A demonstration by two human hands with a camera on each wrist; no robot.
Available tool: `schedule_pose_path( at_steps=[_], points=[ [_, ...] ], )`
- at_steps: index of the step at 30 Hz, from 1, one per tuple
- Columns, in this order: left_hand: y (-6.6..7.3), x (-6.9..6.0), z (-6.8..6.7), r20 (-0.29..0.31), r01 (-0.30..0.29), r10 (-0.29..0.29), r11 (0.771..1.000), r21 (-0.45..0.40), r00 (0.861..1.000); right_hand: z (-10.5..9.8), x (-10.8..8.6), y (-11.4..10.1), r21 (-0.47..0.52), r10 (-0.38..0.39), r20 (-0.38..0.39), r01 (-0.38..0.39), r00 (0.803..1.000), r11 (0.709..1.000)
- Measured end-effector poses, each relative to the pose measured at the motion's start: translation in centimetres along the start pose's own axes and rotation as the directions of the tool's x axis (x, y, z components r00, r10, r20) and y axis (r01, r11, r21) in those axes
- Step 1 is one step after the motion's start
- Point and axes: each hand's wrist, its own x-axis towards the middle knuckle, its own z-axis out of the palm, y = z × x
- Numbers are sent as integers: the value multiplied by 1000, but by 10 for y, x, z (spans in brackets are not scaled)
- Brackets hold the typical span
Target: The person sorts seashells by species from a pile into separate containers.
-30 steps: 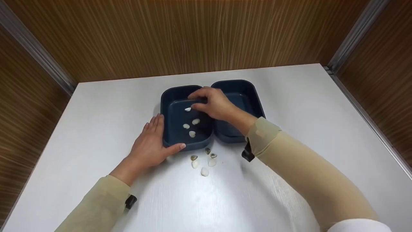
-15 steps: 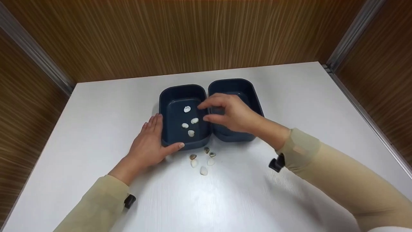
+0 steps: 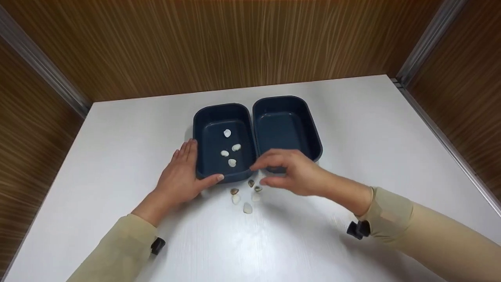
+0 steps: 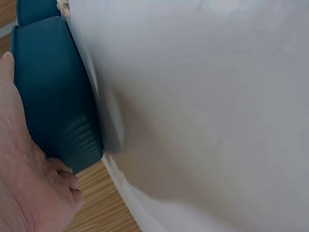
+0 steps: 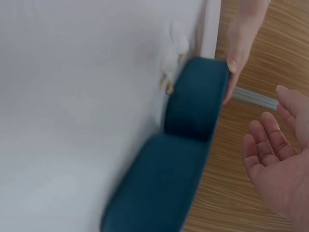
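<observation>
Two dark blue rectangular trays stand side by side on the white table. In the left tray (image 3: 207, 164) lie several white seashells (image 3: 232, 162); the right tray (image 3: 282, 129) shows a bare floor. My left hand (image 3: 180, 176) rests against the left tray's outer side, its thumb along the near rim and its fingers straight. My right hand (image 3: 297, 172) hovers over the near edge of the right tray, thumb and fingers apart with nothing between them. Just below its fingertips, several loose shells lie on the table: brown ones (image 3: 234, 191) and white ones (image 3: 247, 208).
The white table (image 3: 117, 156) is bordered by wood-grain panels (image 3: 242, 47) at the back and both sides. Black wrist cameras (image 3: 358, 229) sit under the sleeve cuffs.
My right hand has drawn back out of the left tray, moving toward me and right to the loose shells. A white shell near the tray's middle has turned over. The left hand stays still.
</observation>
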Motion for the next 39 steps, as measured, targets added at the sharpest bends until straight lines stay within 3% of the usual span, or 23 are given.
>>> schedule_pose_path(
  at_steps=[9,15,21,39],
  points=[
    [-1,0,2,-22,-14,14,1000,-18,1000,25,-27,11,55,6,54,-9,999,998],
    [-1,1,2,-22,-17,17,1000,-24,1000,35,-37,23,61,60,88,-65,994,996],
    [-1,0,1,-20,-18,17,1000,-26,1000,40,-40,33,41,133,117,-138,984,990],
    [0,-1,1,-36,-27,26,999,-30,999,57,-39,41,-64,205,125,-198,971,978]
  ],
)
